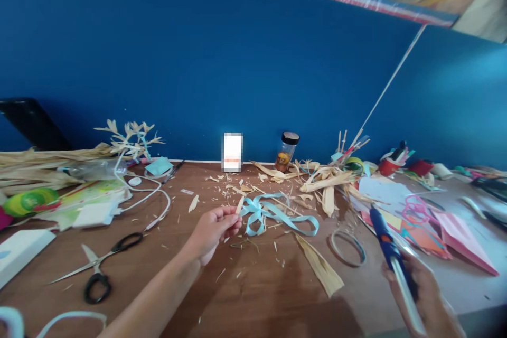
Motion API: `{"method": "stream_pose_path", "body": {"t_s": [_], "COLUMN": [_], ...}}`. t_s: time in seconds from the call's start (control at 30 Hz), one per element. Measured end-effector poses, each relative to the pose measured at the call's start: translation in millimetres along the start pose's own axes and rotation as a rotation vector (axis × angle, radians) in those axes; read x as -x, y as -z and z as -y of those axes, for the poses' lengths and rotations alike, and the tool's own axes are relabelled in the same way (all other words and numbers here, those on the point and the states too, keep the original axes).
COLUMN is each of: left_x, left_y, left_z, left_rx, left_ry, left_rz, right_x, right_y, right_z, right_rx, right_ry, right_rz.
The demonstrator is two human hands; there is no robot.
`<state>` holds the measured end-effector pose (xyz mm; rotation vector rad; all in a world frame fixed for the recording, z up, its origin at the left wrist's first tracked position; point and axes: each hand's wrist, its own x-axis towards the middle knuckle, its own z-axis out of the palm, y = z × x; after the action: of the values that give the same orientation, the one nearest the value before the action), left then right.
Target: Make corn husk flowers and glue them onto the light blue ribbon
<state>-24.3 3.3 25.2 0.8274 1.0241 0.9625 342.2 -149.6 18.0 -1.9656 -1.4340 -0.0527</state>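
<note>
My left hand (217,228) is pinched on a small pale strip of corn husk (240,206), its tip pointing up. Just beside those fingers a light blue ribbon bow (257,212) lies on the table. At the right, my right hand (420,280) is wrapped around a blue hot glue gun (386,235), its nozzle pointing away from me. A clear glue stick (407,298) sticks out of its back end. A roll of tape (347,248) lies left of the gun, and a dry husk piece (320,265) rests between the hands.
Black-handled scissors (95,263) lie open at left, near a white cable (166,206). A lit phone (232,152) and a black-lidded jar (287,150) stand against the blue partition (237,53). Husk flowers (132,137) are at back left; pink paper (461,237) lies at right.
</note>
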Motion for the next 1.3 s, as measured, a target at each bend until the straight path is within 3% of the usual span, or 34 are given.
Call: {"method": "stream_pose_path", "body": {"t_s": [0.1,0.17,0.43,0.5,0.67,0.8,1.13,1.3], "left_x": [5,4,-9,-9,-7,-7,-6,-5], "left_y": [-2.8,-4.5,-1.6,0.0,1.6,1.7,-0.7,-1.0], "left_z": [4,10,35,37,40,40,39,41], "left_rx": [-0.003,0.009,0.151,0.173,0.193,0.202,0.206,0.187], "left_ry": [0.012,0.007,0.015,0.013,0.028,0.026,-0.004,0.017], "left_rz": [0.036,0.039,0.043,0.050,0.039,0.013,0.023,-0.002], "right_x": [-1,0,14,22,37,43,38,42], "right_y": [-10,-19,-51,-62,-90,-103,-112,-116], "right_z": [29,48,117,129,146,150,148,145], "right_rx": [-0.292,-0.362,-0.990,-0.975,-0.702,-0.630,-0.777,-0.801], "right_ry": [-0.117,-0.142,-0.297,-0.241,0.024,0.029,-0.011,-0.028], "right_rz": [0.012,0.055,0.428,0.479,0.534,0.499,0.624,0.569]}}
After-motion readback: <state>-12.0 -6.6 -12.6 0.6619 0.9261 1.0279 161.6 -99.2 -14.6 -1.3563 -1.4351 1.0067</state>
